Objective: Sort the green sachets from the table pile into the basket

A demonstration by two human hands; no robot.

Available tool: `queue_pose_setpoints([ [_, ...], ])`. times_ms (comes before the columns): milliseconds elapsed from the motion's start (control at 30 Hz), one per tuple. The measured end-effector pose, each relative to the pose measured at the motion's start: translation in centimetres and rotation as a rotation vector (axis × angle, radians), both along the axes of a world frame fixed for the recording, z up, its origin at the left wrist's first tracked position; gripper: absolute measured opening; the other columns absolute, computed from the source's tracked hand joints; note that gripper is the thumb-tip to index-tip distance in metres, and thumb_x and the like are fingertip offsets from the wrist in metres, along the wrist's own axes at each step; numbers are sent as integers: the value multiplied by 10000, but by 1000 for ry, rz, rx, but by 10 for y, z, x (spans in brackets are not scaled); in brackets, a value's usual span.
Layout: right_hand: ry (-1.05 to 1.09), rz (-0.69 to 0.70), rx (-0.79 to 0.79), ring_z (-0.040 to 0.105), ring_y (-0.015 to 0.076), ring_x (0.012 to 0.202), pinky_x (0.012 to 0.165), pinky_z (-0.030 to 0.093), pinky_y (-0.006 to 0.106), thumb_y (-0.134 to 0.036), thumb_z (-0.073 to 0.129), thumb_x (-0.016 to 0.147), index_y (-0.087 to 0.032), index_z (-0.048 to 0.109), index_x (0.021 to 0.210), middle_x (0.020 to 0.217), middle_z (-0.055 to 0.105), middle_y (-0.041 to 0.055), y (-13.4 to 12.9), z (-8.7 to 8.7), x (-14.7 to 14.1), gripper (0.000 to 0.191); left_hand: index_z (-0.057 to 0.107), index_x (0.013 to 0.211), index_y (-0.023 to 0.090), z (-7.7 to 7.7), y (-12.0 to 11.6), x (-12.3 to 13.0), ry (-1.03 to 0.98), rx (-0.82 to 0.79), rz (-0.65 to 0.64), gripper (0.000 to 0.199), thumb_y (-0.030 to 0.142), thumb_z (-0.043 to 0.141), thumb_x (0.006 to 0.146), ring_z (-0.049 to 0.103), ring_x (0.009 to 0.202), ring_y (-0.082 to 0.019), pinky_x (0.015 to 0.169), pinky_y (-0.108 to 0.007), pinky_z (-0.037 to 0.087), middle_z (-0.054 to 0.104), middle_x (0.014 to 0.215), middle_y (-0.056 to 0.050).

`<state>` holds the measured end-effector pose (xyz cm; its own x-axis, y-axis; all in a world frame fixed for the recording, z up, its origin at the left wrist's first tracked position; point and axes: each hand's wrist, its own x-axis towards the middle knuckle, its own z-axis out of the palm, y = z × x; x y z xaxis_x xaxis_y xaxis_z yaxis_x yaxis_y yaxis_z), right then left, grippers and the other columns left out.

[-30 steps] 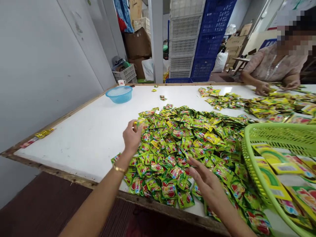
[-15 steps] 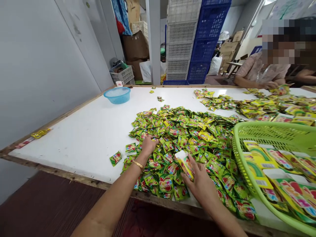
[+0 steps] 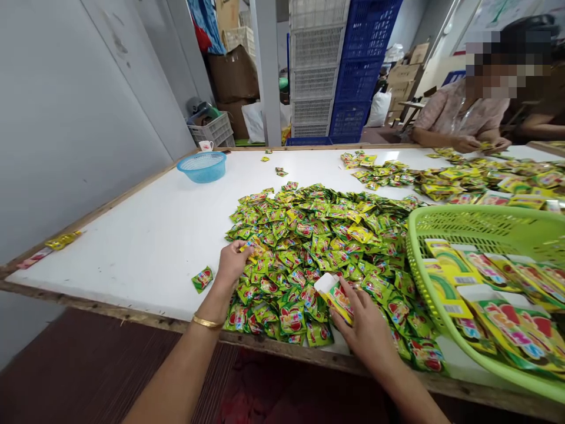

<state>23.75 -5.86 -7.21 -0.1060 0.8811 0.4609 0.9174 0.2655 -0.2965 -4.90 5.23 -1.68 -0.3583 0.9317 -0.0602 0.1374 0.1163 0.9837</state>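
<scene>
My right hand (image 3: pixel 364 321) grips a small printed carton (image 3: pixel 338 299), tilted, with its white end flap pointing up and left. The left side of a large heap of small green sachets (image 3: pixel 309 235) lies under my left hand (image 3: pixel 233 262). Its thumb and fingers are pinched on a yellowish sachet (image 3: pixel 256 249), partly covered by the fingertips. A single loose green sachet (image 3: pixel 202 279) rests on the white table left of that wrist. Close to my right arm stands a green basket (image 3: pixel 419 265) holding several larger cartons (image 3: pixel 503 318) of similar print.
A blue basket (image 3: pixel 203 171) and a cup (image 3: pixel 205 145) stand at the far left. Across the table (image 3: pixel 145 229), a co-worker (image 3: pixel 463 118) handles sachets beside another pile (image 3: pixel 468 176). Stacked white crates (image 3: pixel 315 76) and blue crates (image 3: pixel 362 70) rise behind. A wooden edge (image 3: pixel 282 347) borders the near side.
My left hand has moved left and slightly up, drawing a yellowish sachet to the heap's left side. My right hand still holds the carton. The view has shifted slightly.
</scene>
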Motion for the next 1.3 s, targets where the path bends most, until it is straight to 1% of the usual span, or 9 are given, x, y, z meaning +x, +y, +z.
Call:
queue_pose_setpoints([
  [100, -13, -1, 29, 593, 255, 892, 728, 530, 402, -398, 457, 901, -239, 337, 1418, 1021, 562, 113, -4, -1, 1, 554, 547, 740, 158, 8, 1, 6, -102, -30, -19, 374, 393, 692, 487, 452, 525, -81, 539, -229, 423, 535, 619, 40],
  [200, 5, -14, 50, 594, 250, 885, 710, 529, 384, -402, 462, 896, -243, 353, 1411, 1030, 566, 111, -7, -1, 2, 550, 580, 691, 133, 11, 0, 29, -160, -126, -221, 301, 350, 698, 520, 534, 564, -117, 543, -247, 449, 597, 644, -13],
  [333, 35, -12, 66, 594, 243, 887, 718, 525, 372, -385, 489, 881, -246, 352, 1408, 1052, 563, 108, -7, 3, 1, 562, 610, 731, 137, 15, 15, 88, 292, -34, -542, 146, 280, 582, 721, 587, 673, -145, 634, -258, 469, 627, 703, -28],
  [567, 78, -39, 69, 574, 231, 881, 759, 514, 377, -361, 509, 875, -212, 375, 1394, 1027, 564, 103, -9, 15, 3, 556, 531, 552, 143, 17, 57, 162, 656, 95, -534, 149, 30, 614, 604, 568, 928, -241, 831, -325, 421, 604, 884, -95],
  [767, 44, -13, 89, 554, 242, 924, 777, 506, 378, -336, 522, 869, -217, 292, 1440, 1056, 543, 113, -10, 18, 11, 628, 447, 609, 179, 18, 32, 144, 587, 140, -448, 153, 117, 563, 686, 526, 737, -153, 720, -269, 420, 506, 684, 0],
  [867, -37, -12, 95, 549, 244, 913, 773, 498, 380, -316, 529, 855, -215, 324, 1428, 1066, 532, 117, -9, 19, 10, 617, 434, 681, 186, 26, 11, 116, 200, 102, -465, 175, 258, 594, 687, 486, 615, -114, 615, -235, 406, 470, 633, 39],
  [967, -118, -28, 102, 542, 230, 850, 734, 485, 362, -295, 553, 816, -215, 383, 1401, 1011, 535, 102, -7, 23, 3, 614, 456, 684, 171, 34, -10, 95, -147, 9, -683, 302, 333, 691, 585, 461, 587, -94, 574, -213, 363, 502, 633, 42],
  [1167, -221, -17, 206, 513, 214, 833, 686, 418, 308, -315, 564, 825, -215, 409, 1385, 960, 541, 85, -4, 28, -17, 589, 555, 733, 154, 33, -28, 94, 207, 17, -824, 194, 300, 643, 641, 358, 546, -82, 528, -209, 279, 430, 572, 71],
  [1300, -182, -28, 223, 497, 197, 788, 667, 391, 295, -351, 561, 836, -196, 400, 1394, 915, 535, 76, -4, 25, -25, 601, 636, 950, 167, 32, -37, 102, 417, 202, -724, 238, 219, 595, 722, 557, 773, -143, 722, -260, 433, 647, 867, -7],
])
